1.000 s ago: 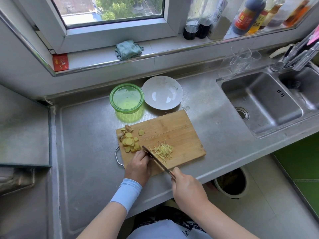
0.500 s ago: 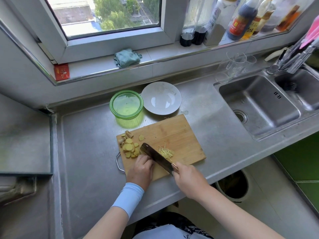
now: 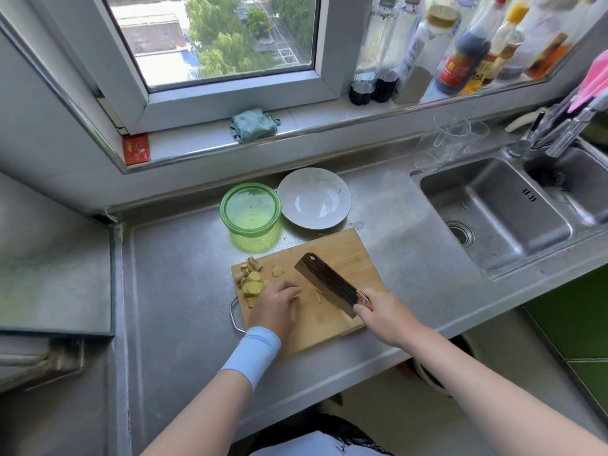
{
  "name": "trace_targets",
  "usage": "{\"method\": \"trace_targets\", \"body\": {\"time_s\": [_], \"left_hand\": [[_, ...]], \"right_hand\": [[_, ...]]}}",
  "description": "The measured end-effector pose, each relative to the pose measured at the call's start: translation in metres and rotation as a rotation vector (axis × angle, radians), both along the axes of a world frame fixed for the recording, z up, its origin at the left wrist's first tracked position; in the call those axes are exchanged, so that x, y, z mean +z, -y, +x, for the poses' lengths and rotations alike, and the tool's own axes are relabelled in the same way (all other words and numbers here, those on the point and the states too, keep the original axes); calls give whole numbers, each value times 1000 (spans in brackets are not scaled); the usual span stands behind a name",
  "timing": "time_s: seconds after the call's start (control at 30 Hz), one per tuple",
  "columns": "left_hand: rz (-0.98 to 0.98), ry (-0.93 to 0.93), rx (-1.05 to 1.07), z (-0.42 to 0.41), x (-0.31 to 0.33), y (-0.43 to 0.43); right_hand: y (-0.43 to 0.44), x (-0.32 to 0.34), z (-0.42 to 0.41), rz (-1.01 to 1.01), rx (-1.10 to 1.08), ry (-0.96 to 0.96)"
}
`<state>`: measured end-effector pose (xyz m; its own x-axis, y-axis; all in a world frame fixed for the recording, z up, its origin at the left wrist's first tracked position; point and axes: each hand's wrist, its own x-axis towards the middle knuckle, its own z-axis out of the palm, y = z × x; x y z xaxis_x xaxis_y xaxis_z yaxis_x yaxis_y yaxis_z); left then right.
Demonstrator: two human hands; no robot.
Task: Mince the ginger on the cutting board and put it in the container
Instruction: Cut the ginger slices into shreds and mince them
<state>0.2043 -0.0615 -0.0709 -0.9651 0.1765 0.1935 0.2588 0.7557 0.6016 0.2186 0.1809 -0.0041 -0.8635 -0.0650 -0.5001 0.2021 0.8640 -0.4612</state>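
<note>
A wooden cutting board [image 3: 348,255] lies on the steel counter. Yellow ginger slices [image 3: 254,282] are piled at its left end. My left hand [image 3: 275,306] rests on the board beside the slices, fingers curled down; whether it grips ginger is hidden. My right hand [image 3: 383,315] holds a cleaver [image 3: 325,282] by the handle, its broad dark blade tilted flat above the board's middle. A thin ginger strip [image 3: 318,296] shows under the blade; the rest of the shreds are hidden. The green glass container [image 3: 250,208] stands behind the board, with nothing in it.
A white plate [image 3: 314,199] sits right of the container. The double sink [image 3: 493,212] and taps are at the right, with clear glasses [image 3: 452,139] behind. Bottles line the windowsill, where a folded cloth [image 3: 254,124] lies. A bin stands under the counter edge.
The cleaver went from cutting edge-down through the shreds to tilted flat and further up the board, covering the shredded ginger. My left hand slid right, up against the blade.
</note>
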Motion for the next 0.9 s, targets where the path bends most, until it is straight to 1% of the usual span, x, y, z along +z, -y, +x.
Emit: {"method": "trace_targets", "body": {"time_s": [0.1, 0.2, 0.33, 0.47, 0.53, 0.63, 0.73, 0.9], "left_hand": [[32, 51, 133, 1, 5, 22], [43, 111, 192, 2, 5, 36], [1, 107, 109, 1, 5, 32], [-55, 10, -63, -6, 13, 9], [-122, 37, -161, -17, 16, -1], [-301, 138, -261, -34, 24, -17], [-400, 229, -273, -47, 31, -33], [-361, 231, -187, -66, 29, -54]], "right_hand": [[-1, 5, 7, -33, 11, 13], [-1, 4, 13, -14, 42, 52], [-7, 1, 3, -2, 58, 78], [-19, 0, -20, -8, 31, 50], [-26, -3, -34, -10, 17, 42], [-38, -11, -57, -22, 18, 33], [-50, -16, -77, -64, 56, 27], [-63, -21, -106, -105, 95, 52]]}}
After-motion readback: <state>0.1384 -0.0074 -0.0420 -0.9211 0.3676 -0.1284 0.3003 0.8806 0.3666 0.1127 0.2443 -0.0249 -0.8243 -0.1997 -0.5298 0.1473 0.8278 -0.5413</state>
